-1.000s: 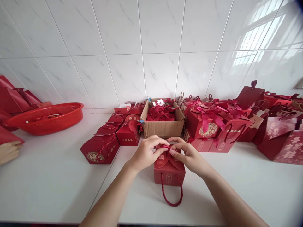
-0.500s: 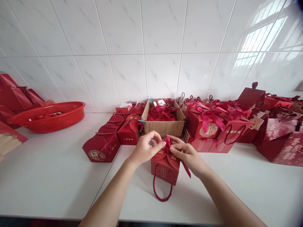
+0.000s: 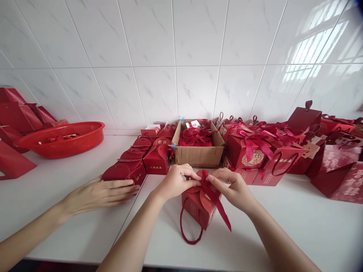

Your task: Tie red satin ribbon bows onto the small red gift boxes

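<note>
A red gift box (image 3: 195, 206) with a twisted rope handle (image 3: 184, 236) stands before me on the white table. Across its top runs a dark red ribbon (image 3: 217, 204), gathered in a knot or bow at the middle, with one tail hanging over the right side. My left hand (image 3: 181, 182) pinches the ribbon from the left, thumb and forefinger together. From the right, my right hand (image 3: 232, 185) pinches it close to the knot. Fingers partly hide the knot, so its exact form is unclear.
Another person's hand (image 3: 104, 192) rests against a closed red box (image 3: 121, 170) at left. Behind my box is a cardboard box (image 3: 198, 155) of ribbons. Ribboned gift boxes (image 3: 246, 149) are stacked at right. A red plastic basket (image 3: 62, 145) stands far left.
Another person's hand has come in from the left and now touches the closed red box there. My gift box has turned slightly, and its ribbon tail hangs lower. Both my hands remain at the ribbon.
</note>
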Demonstrator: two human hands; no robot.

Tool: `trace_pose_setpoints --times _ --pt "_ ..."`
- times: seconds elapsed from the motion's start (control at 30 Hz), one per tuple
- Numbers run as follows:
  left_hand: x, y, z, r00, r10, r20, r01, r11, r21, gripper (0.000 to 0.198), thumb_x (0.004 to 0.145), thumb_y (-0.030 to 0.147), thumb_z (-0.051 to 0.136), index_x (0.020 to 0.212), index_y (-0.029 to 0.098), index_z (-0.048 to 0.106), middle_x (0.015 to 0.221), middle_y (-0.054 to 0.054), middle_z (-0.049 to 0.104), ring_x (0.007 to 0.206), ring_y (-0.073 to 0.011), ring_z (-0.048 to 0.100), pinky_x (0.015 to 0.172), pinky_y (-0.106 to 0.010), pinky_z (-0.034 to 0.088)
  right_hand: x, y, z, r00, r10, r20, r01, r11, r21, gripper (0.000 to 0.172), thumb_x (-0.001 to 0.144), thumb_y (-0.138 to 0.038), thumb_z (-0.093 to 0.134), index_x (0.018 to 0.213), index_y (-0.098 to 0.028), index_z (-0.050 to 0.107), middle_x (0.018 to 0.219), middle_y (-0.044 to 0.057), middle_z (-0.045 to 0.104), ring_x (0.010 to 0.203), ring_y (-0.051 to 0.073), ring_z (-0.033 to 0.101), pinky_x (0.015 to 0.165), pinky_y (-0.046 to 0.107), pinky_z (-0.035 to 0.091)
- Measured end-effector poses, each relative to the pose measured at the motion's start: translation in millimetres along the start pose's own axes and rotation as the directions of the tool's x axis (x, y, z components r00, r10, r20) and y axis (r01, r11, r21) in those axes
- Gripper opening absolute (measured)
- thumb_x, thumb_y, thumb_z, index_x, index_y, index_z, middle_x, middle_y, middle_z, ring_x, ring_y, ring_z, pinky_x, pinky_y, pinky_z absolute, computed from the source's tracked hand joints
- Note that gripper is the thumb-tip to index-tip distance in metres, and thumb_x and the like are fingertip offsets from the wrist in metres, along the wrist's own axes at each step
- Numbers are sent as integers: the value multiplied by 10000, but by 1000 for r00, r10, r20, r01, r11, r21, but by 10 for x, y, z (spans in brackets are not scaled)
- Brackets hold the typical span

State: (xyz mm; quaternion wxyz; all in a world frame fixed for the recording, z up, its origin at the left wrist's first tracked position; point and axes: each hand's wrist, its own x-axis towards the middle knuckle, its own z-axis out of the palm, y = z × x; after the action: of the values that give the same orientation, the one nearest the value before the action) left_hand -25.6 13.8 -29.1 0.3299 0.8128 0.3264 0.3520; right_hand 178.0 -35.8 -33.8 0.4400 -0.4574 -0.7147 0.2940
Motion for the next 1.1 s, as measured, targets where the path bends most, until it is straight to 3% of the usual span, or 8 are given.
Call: trace_pose_setpoints --times 0.1,0.2,0.37,0.47,0.57,0.73,0.83,1.1 --pt "-12 39 -19 998 -31 46 32 999 -29 108 742 257 712 830 199 736 820 -21 644 774 -136 609 728 -257 463 8 -102 -185 986 138 96 -143 989 40 426 866 -555 488 739 -164 602 579 -1 543 535 117 472 504 242 361" --pt "-25 93 -22 995 -35 91 38 999 -31 91 766 237 673 839 195 708 872 -20 647 838 -145 607 776 -264 458 81 -231 -341 952 219 216 -218 976 -26 433 871 -582 455 727 -177 506 510 -56 409 456 81 388 448 215 302" --pt "-28 142 -12 997 -21 78 20 1000 17 92 781 182 606 837 172 679 830 -20 621 773 -131 567 741 -257 452 355 -329 -375 906 157 394 -94 980 -176 319 872 -499 506 851 -183 547 733 -5 545 616 103 455 520 214 364" --pt "-21 146 -8 997 -27 72 24 999 31 108 778 167 589 831 163 683 835 -30 620 766 -130 553 737 -254 454 479 -313 -351 850 58 524 17 990 -138 148 864 -326 554 871 -179 538 823 8 600 685 107 508 572 209 407" --pt "-18 146 -8 996 -39 77 35 998 51 129 781 160 574 839 168 689 857 -34 627 808 -139 563 772 -260 450 520 -279 -367 813 -53 580 126 988 -87 24 849 -178 539 873 -179 532 814 -8 622 683 97 534 581 196 416" --pt "-21 163 -13 994 -85 65 84 996 7 152 789 170 564 916 182 648 905 -30 645 811 -140 547 768 -263 449 510 -233 -426 785 -179 593 286 954 -91 247 877 -124 479 1006 -218 668 907 13 647 774 116 589 671 216 454" --pt "-19 174 -14 992 -107 69 109 994 -14 149 794 161 551 914 195 634 918 -21 654 824 -142 540 767 -266 438 504 -206 -424 769 -180 613 365 911 -191 358 900 -123 436 1055 -290 711 852 24 597 703 105 568 620 214 444" --pt "-15 142 -52 983 -186 -3 186 982 -26 152 777 146 532 893 189 620 856 -15 601 828 -147 534 744 -257 439 499 -177 -414 718 -106 688 373 893 -252 591 801 37 403 1092 -395 682 839 11 529 712 101 543 633 217 446"
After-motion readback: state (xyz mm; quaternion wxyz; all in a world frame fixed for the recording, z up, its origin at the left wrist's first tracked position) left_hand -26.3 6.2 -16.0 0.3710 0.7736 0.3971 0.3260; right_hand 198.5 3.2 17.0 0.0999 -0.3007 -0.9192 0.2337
